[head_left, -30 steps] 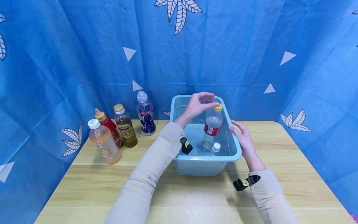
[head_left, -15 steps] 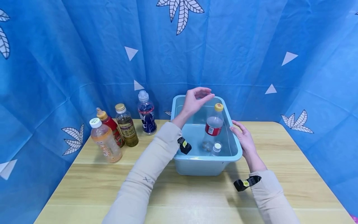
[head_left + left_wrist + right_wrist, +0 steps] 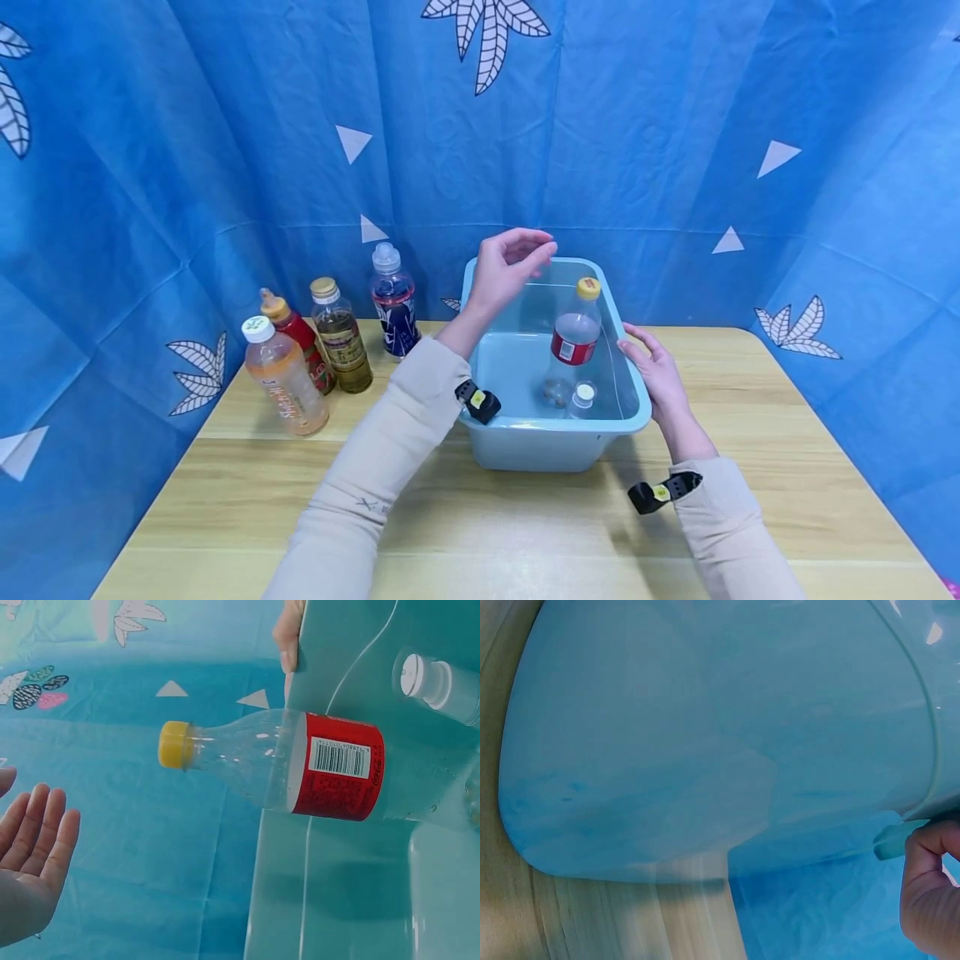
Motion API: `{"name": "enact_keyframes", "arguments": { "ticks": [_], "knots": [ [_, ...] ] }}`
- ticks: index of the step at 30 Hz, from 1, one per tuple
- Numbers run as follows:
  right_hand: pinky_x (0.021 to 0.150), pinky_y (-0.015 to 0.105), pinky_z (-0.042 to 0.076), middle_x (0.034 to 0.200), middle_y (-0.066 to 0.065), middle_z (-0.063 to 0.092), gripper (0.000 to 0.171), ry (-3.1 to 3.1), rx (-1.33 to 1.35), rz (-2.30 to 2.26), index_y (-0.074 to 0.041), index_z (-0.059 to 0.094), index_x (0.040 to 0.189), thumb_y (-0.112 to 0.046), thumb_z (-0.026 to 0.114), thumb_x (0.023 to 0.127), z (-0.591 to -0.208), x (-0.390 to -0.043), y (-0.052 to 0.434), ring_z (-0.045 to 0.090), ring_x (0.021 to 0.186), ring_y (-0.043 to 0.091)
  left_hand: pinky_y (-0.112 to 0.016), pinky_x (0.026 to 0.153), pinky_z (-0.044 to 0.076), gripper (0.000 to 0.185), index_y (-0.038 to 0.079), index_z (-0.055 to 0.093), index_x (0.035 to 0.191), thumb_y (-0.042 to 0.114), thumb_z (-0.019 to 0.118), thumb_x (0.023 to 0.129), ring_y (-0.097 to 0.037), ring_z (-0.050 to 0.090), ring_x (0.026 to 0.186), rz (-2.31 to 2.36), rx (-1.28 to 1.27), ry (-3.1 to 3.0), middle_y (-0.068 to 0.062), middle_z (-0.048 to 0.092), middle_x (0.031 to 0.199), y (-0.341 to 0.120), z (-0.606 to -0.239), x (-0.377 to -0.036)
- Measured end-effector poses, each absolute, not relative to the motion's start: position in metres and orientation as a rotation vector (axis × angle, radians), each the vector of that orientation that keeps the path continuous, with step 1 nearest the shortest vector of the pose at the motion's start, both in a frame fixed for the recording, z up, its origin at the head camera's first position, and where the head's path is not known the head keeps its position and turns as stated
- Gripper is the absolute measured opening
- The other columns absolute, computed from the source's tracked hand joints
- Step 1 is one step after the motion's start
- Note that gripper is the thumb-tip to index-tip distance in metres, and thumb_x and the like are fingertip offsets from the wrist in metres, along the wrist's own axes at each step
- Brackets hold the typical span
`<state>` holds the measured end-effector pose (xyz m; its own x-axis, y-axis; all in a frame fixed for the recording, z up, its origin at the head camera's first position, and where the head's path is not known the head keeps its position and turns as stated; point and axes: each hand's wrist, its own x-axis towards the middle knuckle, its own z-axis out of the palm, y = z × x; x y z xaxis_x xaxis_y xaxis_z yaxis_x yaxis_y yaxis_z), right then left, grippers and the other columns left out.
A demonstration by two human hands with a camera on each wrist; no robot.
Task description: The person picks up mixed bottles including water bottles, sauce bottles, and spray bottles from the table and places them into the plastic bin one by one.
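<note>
A clear bottle (image 3: 573, 337) with a yellow cap and red label stands upright in the light blue bin (image 3: 555, 427), untouched. Beside it in the bin is a small white-capped bottle (image 3: 581, 397). My left hand (image 3: 510, 262) hovers open above the bin's rear left corner, left of the yellow cap. In the left wrist view the left hand's palm (image 3: 30, 859) is spread, well apart from the bottle (image 3: 300, 772). My right hand (image 3: 651, 362) holds the bin's right rim; its thumb (image 3: 289, 637) lies over the edge and its fingers (image 3: 930, 889) curl under the bin's lip (image 3: 900, 840).
Several full drink bottles stand at the table's left rear: an orange one (image 3: 283, 385), a red one (image 3: 302, 342), a green-tea one (image 3: 341, 337) and a dark blue one (image 3: 393, 304). Blue cloth walls enclose the wooden table (image 3: 525, 525).
My left hand has let go of the yellow cap and drawn up and to the left. The bottle now stands on its own. The right hand has stayed on the rim.
</note>
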<state>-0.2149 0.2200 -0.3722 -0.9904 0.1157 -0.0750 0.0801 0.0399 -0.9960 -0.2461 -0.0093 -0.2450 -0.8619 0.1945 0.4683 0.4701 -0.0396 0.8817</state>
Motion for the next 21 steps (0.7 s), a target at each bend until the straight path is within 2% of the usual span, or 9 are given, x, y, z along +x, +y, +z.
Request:
{"name": "enact_keyframes", "arguments": {
  "ticks": [6, 11, 18, 21],
  "knots": [
    [0.067, 0.022, 0.05, 0.103, 0.003, 0.053, 0.051, -2.215, -0.207, 2.199, -0.009, 0.035, 0.135, -0.027, 0.052, 0.09, -0.366, -0.211, 0.218, 0.059, 0.085, 0.011, -0.029, 0.067, 0.051, 0.025, -0.003, 0.061, 0.102, 0.013, 0.062, 0.084, -0.022, 0.062, 0.077, -1.997, -0.722, -2.017, -0.012, 0.064, 0.091, -0.021, -0.257, -0.253],
    [0.066, 0.021, 0.05, 0.097, -0.002, 0.054, 0.052, -2.198, -0.194, 2.218, -0.009, 0.034, 0.135, -0.026, 0.053, 0.09, -0.367, -0.212, 0.218, 0.06, 0.082, 0.008, -0.031, 0.066, 0.052, 0.022, -0.003, 0.062, 0.1, 0.012, 0.061, 0.084, -0.021, 0.062, 0.076, -1.976, -0.723, -2.053, -0.013, 0.065, 0.089, -0.035, -0.257, -0.243],
    [0.069, 0.021, 0.05, 0.113, 0.009, 0.049, 0.054, -2.223, -0.194, 2.192, -0.012, 0.035, 0.135, -0.032, 0.053, 0.089, -0.371, -0.213, 0.22, 0.058, 0.085, 0.007, -0.032, 0.065, 0.052, 0.022, -0.001, 0.062, 0.1, 0.013, 0.062, 0.083, -0.019, 0.062, 0.076, -1.943, -0.703, -2.115, -0.012, 0.065, 0.089, -0.057, -0.26, -0.231],
    [0.069, 0.021, 0.05, 0.115, 0.01, 0.047, 0.054, -2.233, -0.199, 2.18, -0.013, 0.035, 0.136, -0.032, 0.053, 0.089, -0.371, -0.213, 0.22, 0.058, 0.085, 0.007, -0.032, 0.065, 0.052, 0.022, -0.002, 0.062, 0.101, 0.013, 0.062, 0.084, -0.019, 0.062, 0.077, -1.926, -0.7, -2.134, -0.012, 0.064, 0.091, -0.066, -0.264, -0.226]
  ]
}}
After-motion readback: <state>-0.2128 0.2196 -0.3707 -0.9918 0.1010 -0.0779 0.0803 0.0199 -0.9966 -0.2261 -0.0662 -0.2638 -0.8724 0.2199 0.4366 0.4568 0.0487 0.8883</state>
